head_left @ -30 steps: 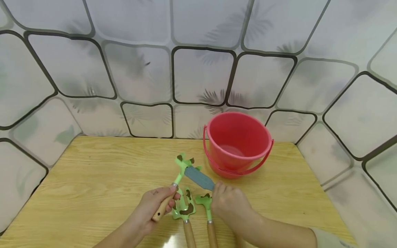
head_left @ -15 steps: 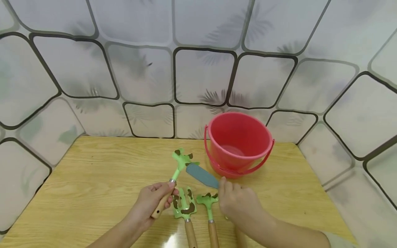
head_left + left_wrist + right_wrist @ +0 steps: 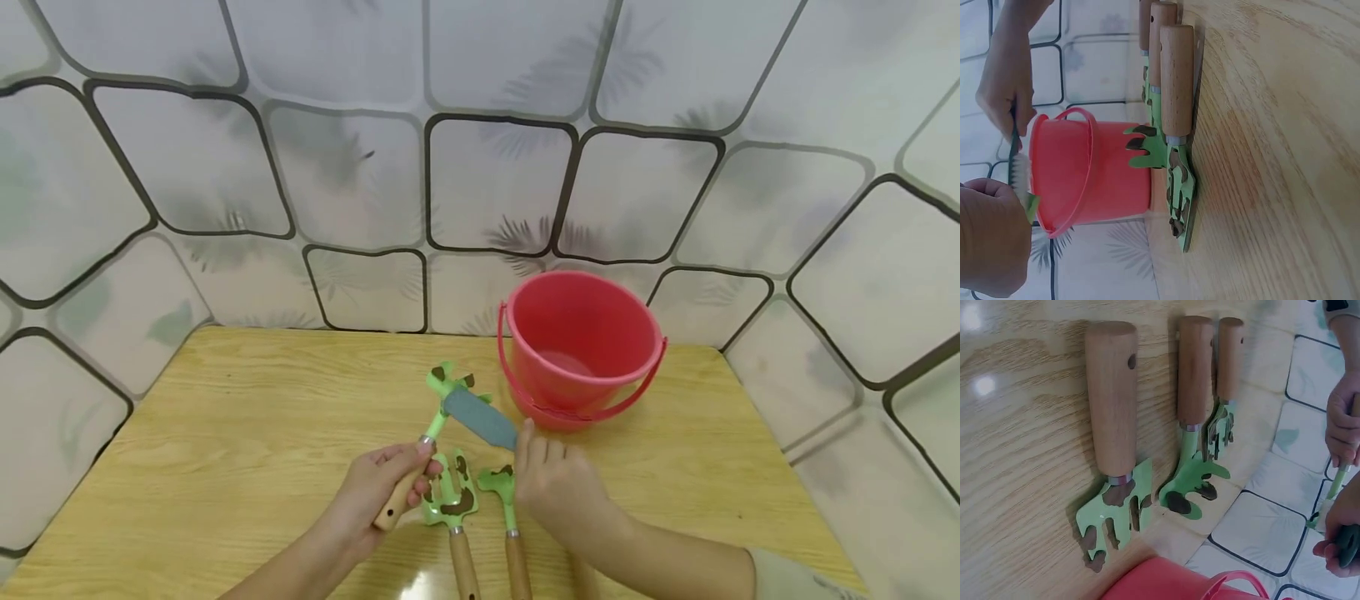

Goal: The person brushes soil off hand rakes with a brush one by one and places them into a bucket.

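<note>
My left hand (image 3: pixel 378 487) grips the wooden handle of a small green hand rake (image 3: pixel 429 437), its head raised above the table. In my right hand (image 3: pixel 558 492) is a blue-grey scrub brush (image 3: pixel 480 417), laid against the rake's head. White bristles of the brush (image 3: pixel 1020 172) show in the left wrist view. Brown patches mark the rake's tines. Below my hands lie a green hand fork (image 3: pixel 452 500) and another small rake (image 3: pixel 501 487), both brown-patched with wooden handles. A third tool's handle (image 3: pixel 583 575) is partly hidden by my right forearm; the right wrist view shows its forked head (image 3: pixel 1116 512).
A red bucket (image 3: pixel 577 400) with its handle lowered stands at the back right of the wooden table (image 3: pixel 247 433). A patterned wall (image 3: pixel 360 183) rises behind the table and along its sides.
The brush slides right and down along the rake's head, then back left over it. The rake shifts slightly left, then returns right. The bucket and the lying tools stay put.
</note>
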`<state>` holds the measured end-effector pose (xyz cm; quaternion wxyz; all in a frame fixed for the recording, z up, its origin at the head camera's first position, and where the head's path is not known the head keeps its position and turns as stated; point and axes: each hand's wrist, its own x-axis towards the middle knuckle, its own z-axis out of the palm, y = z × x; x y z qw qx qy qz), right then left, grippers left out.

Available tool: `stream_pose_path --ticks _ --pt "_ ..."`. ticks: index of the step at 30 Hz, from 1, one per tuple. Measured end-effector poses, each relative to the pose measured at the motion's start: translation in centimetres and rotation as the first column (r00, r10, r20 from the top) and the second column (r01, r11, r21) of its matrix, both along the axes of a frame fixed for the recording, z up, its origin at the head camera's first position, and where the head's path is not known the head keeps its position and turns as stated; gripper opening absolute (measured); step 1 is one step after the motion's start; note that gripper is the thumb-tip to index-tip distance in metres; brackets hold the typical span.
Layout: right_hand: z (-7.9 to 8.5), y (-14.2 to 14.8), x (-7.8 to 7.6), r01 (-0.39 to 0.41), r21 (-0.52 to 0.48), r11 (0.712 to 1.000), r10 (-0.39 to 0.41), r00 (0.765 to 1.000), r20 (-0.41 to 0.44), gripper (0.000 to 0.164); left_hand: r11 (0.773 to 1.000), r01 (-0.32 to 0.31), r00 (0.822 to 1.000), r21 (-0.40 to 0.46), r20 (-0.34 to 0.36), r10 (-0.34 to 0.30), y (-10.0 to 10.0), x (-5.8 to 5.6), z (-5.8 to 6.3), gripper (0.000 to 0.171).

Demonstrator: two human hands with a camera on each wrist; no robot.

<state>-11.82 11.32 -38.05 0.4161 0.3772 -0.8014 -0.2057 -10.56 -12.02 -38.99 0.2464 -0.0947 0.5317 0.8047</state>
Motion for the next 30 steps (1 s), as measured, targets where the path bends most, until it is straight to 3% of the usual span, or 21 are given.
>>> stream_pose_path --ticks 7,11,17,24,30 --pt "-0.4 0.5 0.7 0.023 0.061 0.998 -0.027 0.997 0.066 0.058 0.969 0.031 0.986 0.243 0.150 -0.070 -0.4 0.0 0.0 0.030" --pt "0.4 1.5 1.3 0.014 0.022 1.000 -0.016 0.994 0.108 0.062 0.954 0.028 0.980 0.299 0.177 -0.085 -0.5 -0.2 0.1 0.027" --pt "2.0 3.0 1.6 0.012 0.042 0.999 -0.019 0.982 0.190 0.066 0.956 -0.031 0.981 0.291 0.192 -0.027 -1.0 -0.7 0.5 0.019" --pt "1.8 3.5 0.7 -0.121 -0.015 0.993 0.122 0.984 0.133 0.054 0.961 -0.013 0.976 0.275 0.211 -0.047 -0.4 -0.6 0.6 0.025" --pt "1.4 4.0 -0.2 -0.226 0.020 0.974 0.225 0.974 0.028 0.041 0.923 -0.084 0.946 0.376 0.320 -0.044 0.0 0.0 1.0 0.032"
